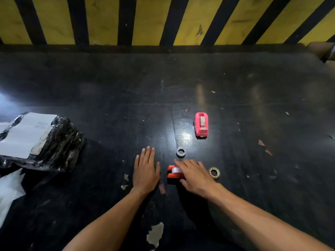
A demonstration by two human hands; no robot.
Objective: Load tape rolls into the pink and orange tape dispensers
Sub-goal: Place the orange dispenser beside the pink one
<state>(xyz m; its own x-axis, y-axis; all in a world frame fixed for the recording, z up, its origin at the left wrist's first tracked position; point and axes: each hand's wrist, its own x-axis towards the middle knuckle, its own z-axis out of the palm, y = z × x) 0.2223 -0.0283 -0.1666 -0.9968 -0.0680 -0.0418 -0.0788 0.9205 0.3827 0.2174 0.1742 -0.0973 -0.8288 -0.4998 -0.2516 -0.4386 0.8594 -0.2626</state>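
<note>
glossy scuffed black table (108, 124). boxy pink dispenser (201, 127) sits far; orange dispenser (174, 172) under right hand (194, 176), fingers draped loosely over it. left hand (145, 170) flat, fingers together. ring-shaped rolls (181, 151) (214, 172) lie near.

Two bare forearms enter from the bottom edge, no sleeves visible on either. Left hand (146, 171) and right hand (196, 175) are bare: no gloves, rings, watch or wristbands. Fingernails short and unpainted where they show.
</note>
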